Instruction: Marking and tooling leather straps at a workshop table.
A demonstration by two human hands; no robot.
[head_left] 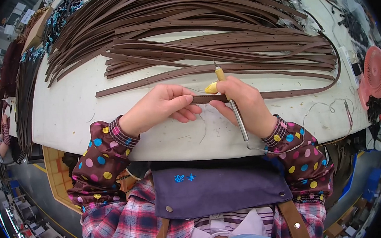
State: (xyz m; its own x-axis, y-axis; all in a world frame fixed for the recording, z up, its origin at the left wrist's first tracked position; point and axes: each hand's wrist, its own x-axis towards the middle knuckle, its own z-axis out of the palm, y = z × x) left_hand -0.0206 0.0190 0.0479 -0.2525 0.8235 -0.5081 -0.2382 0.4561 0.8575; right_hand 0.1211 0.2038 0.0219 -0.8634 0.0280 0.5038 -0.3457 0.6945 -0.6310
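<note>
Strap ran from the left hand, whose thumb and fingers pinched it, toward three o'clock, passing beneath the right hand, whose fingers curled round a tool slanting from eleven to five o'clock. The left grip hid the strap's nine o'clock end; whether the right fingers touched it was unclear.

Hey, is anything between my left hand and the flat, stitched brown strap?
Nothing visible: your left hand pinches the flat, stitched brown strap. The slim silver, yellow-gripped tool in your right hand sits farther right.
</note>
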